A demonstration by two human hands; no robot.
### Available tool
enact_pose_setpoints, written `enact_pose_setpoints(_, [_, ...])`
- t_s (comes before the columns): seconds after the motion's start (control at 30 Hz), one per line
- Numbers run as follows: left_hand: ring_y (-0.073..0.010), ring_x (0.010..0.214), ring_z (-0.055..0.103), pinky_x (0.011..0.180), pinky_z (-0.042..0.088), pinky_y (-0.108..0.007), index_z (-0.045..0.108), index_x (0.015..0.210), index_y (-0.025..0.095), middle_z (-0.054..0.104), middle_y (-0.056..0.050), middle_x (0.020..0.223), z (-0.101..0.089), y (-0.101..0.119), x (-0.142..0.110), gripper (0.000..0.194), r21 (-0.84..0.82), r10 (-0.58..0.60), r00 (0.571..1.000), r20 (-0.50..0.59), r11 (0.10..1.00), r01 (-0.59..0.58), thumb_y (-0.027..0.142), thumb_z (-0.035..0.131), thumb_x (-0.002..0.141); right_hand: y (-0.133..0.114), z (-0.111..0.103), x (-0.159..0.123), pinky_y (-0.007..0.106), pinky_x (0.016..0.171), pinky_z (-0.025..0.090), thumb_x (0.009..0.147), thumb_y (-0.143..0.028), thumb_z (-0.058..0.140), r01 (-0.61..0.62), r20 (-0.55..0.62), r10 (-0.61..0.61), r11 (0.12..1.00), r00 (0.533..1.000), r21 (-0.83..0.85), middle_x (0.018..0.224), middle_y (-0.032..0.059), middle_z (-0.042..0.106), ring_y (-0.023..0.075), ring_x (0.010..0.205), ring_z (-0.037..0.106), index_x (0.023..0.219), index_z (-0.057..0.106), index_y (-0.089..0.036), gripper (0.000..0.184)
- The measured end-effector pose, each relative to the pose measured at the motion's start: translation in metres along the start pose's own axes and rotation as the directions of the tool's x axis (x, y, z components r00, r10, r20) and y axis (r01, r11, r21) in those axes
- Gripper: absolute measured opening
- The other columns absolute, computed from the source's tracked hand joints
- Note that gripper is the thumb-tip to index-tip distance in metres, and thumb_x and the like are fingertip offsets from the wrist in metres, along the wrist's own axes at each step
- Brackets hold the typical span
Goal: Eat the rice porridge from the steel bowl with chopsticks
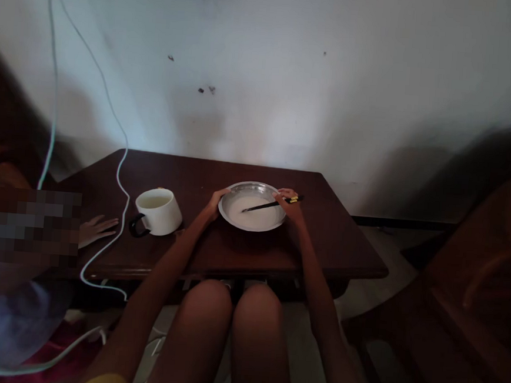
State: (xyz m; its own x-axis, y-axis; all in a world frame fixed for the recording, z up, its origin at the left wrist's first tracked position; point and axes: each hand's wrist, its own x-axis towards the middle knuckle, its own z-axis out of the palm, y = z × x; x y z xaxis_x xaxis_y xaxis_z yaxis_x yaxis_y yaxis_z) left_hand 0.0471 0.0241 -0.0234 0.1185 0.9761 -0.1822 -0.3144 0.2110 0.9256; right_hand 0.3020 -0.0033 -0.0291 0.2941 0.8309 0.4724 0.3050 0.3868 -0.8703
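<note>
A shiny metal bowl (pixel 226 214) sits on the dark wooden table, holding a whitish liquid or batter (pixel 253 215). My left hand (pixel 216 201) grips its left rim, thumb on the edge. On the opposite side, my right hand (pixel 289 202) is closed at the right rim. Black chopsticks (pixel 263 205) with gold bands slant from the whitish contents across to my right hand; whether its fingers also pinch them is unclear. To the left of the bowl stands a white mug (pixel 161 215) with a black handle, containing some pale liquid.
Another person's hand (pixel 97 230) rests on the left end of the table (pixel 250 253). A white cable (pixel 126 205) runs down the wall and over the table beside the mug. The wall (pixel 265 68) stands directly behind. A dark wooden chair (pixel 473 291) is at right.
</note>
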Motion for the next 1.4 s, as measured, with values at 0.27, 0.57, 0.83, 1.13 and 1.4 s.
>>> enact_pose_setpoints(0.27, [-0.0239, 0.066, 0.069, 0.065, 0.053, -0.03, 0.076, 0.09, 0.01, 0.072, -0.007, 0.061, 0.0, 0.0, 0.0, 0.031, -0.002, -0.005, 1.0, 0.011, 1.0, 0.005, 0.03, 0.06, 0.072, 0.003, -0.019, 0.006, 0.037, 0.081, 0.049, 0.08, -0.056, 0.057, -0.061, -0.083, 0.061, 0.998, 0.995, 0.008, 0.069, 0.003, 0.06, 0.0202, 0.078, 0.058, 0.063, 0.055, -0.023, 0.037])
enact_pose_setpoints(0.57, [-0.0234, 0.066, 0.069, 0.065, 0.053, -0.03, 0.075, 0.087, 0.011, 0.074, -0.008, 0.066, 0.0, 0.0, 0.0, 0.03, -0.008, 0.006, 1.0, 0.021, 1.0, -0.006, 0.033, 0.063, 0.07, 0.002, -0.008, 0.003, 0.038, 0.093, 0.045, 0.075, -0.057, 0.063, 0.001, -0.065, -0.003, 1.0, 0.998, -0.021, 0.075, 0.0032, 0.065, 0.0211, 0.086, 0.058, 0.059, 0.057, -0.023, 0.038])
enact_pose_setpoints(0.83, [-0.022, 0.061, 0.066, 0.063, 0.051, -0.03, 0.074, 0.083, 0.013, 0.07, -0.005, 0.059, 0.0, 0.0, 0.0, 0.026, -0.01, 0.017, 1.0, 0.019, 1.0, -0.016, 0.032, 0.062, 0.07, -0.001, -0.007, 0.002, 0.036, 0.083, 0.048, 0.078, -0.056, 0.06, -0.005, -0.003, 0.005, 1.0, 1.0, 0.0, 0.075, 0.004, 0.067, 0.0204, 0.079, 0.061, 0.061, 0.061, -0.023, 0.037])
enact_pose_setpoints(1.13, [-0.0206, 0.06, 0.066, 0.061, 0.051, -0.028, 0.074, 0.082, 0.013, 0.073, -0.006, 0.064, 0.0, 0.001, -0.001, 0.025, -0.02, 0.004, 1.0, 0.02, 1.0, -0.004, 0.033, 0.062, 0.072, 0.001, -0.024, 0.007, 0.04, 0.089, 0.048, 0.084, -0.052, 0.053, -0.032, -0.049, 0.031, 0.999, 0.998, -0.013, 0.076, 0.005, 0.067, 0.0208, 0.08, 0.06, 0.068, 0.064, -0.022, 0.035])
enact_pose_setpoints(1.4, [-0.0249, 0.069, 0.068, 0.069, 0.054, -0.032, 0.075, 0.093, 0.011, 0.072, -0.007, 0.064, 0.003, 0.003, -0.004, 0.032, -0.006, -0.018, 1.0, -0.003, 1.0, 0.018, 0.03, 0.059, 0.073, -0.005, -0.009, 0.002, 0.038, 0.099, 0.044, 0.075, -0.043, 0.069, 0.003, 0.055, -0.002, 1.0, 0.998, -0.006, 0.084, 0.0043, 0.071, 0.021, 0.094, 0.063, 0.057, 0.062, -0.023, 0.027])
